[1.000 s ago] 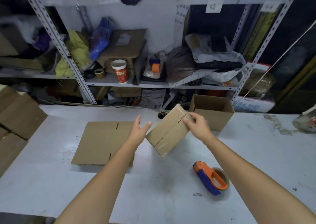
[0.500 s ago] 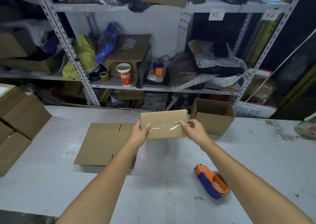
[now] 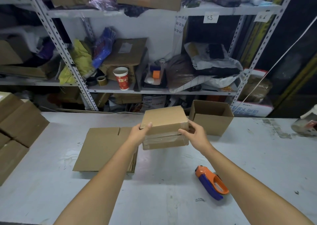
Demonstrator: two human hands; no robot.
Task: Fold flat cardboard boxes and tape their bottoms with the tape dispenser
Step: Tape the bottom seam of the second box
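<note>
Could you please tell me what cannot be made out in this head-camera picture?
Head view, held box: its far side faces away, so open or closed is untold.
Head view, left hand: fingers behind the box; only the thumb shows.
Head view, tape dispenser: its roll is mostly hidden by the right forearm.
Head view, white object on the table: cut off by the right edge.

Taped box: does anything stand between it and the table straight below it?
Nothing visible does. The left hand and right hand hold the taped box above bare table; the flat cardboard stack lies to its left, the open box behind to its right, the tape dispenser nearer the person.
</note>
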